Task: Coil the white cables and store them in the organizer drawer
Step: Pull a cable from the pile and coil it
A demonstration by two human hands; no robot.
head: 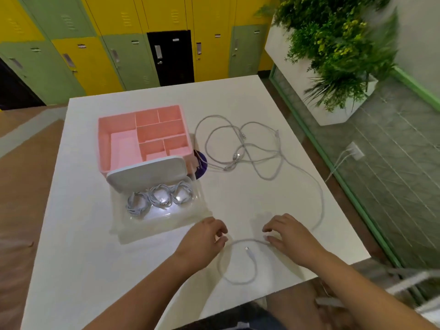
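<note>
White table (83, 258): pink organizer (119, 148), clear drawer (164, 222) pulled out, three coiled cables (159, 197) inside. Loose cables (235, 157) tangled at right. Left hand (204, 236) pinches looped cable (251, 257); right hand (290, 236), fingers relaxed, touches it.

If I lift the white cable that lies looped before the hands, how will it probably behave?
Probably floppy: the white cable lies in loose curves on the table, so it should sag and uncurl. Likely light, being thin. Its long tail runs toward the tangled cables and may drag them.
</note>
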